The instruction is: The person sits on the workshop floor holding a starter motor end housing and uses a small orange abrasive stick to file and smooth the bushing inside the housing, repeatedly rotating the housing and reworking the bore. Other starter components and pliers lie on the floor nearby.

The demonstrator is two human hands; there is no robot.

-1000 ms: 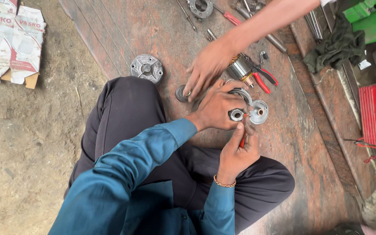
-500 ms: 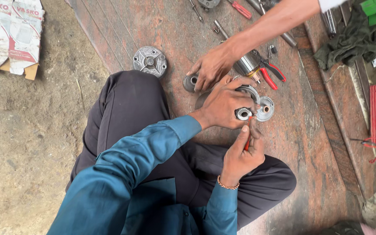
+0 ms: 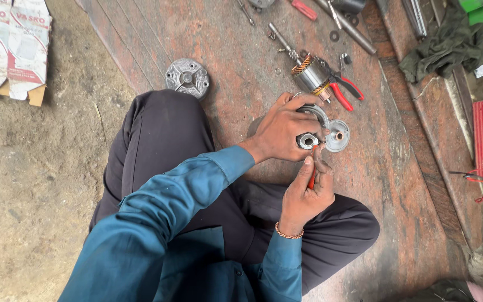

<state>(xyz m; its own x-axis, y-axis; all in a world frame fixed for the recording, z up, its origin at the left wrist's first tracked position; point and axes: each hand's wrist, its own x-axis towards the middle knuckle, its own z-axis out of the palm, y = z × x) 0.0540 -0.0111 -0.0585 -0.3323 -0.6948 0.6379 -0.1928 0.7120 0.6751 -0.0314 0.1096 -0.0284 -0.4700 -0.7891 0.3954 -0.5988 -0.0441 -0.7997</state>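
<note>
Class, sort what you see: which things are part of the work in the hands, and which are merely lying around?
In hand:
left hand gripping a round metal part
right hand holding a red-handled tool

Lying about:
round metal cap
wound armature
red pliers
finned metal disc
green rag
cardboard box

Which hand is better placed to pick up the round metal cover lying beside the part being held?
Probably the right hand: it holds only a thin red-handled tool, close to the cover. The left hand is closed around the metal part.

Two hands (image 3: 286,131), one pliers (image 3: 345,89)
</note>
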